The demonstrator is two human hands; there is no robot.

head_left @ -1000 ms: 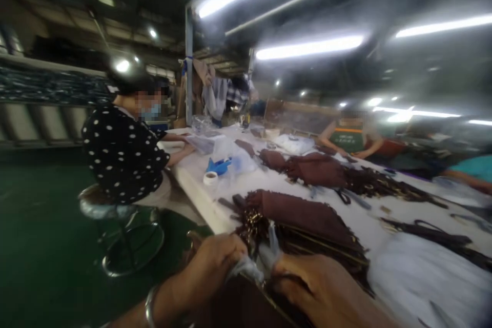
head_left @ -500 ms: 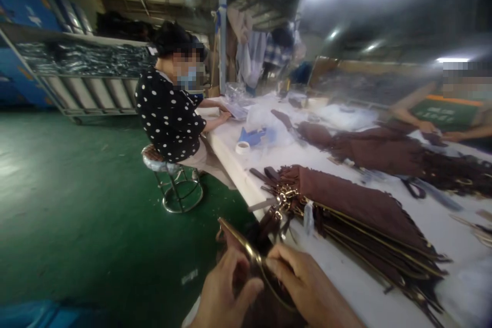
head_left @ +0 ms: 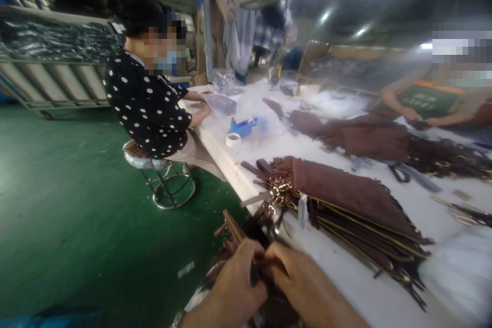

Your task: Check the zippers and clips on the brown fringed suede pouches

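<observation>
Close to my body, below the table's edge, is a brown fringed pouch [head_left: 233, 226] with a gold zip along its opening. My left hand [head_left: 241, 278] grips the near part of that opening, thumb and fingers bent over it. Beside it, my right hand [head_left: 294, 272] pinches the same pouch, the fingertips of both hands almost meeting. The lower part of the pouch is hidden behind my hands. Just beyond my right hand lies a stack of brown pouches [head_left: 342, 187] with gold zips, straps and metal clasps.
The white table [head_left: 269, 148] carries a tape roll [head_left: 233, 140], a blue tape dispenser [head_left: 243, 126], scissors [head_left: 467, 212] and more brown pouches [head_left: 365, 138]. A seated person in a dotted shirt [head_left: 148, 107] works at the left edge; another person's hands [head_left: 418, 117] are across the table.
My hands have come closer together on the pouch, and they now cover most of its zip. The view has shifted, so the table and the seated person appear further left and higher.
</observation>
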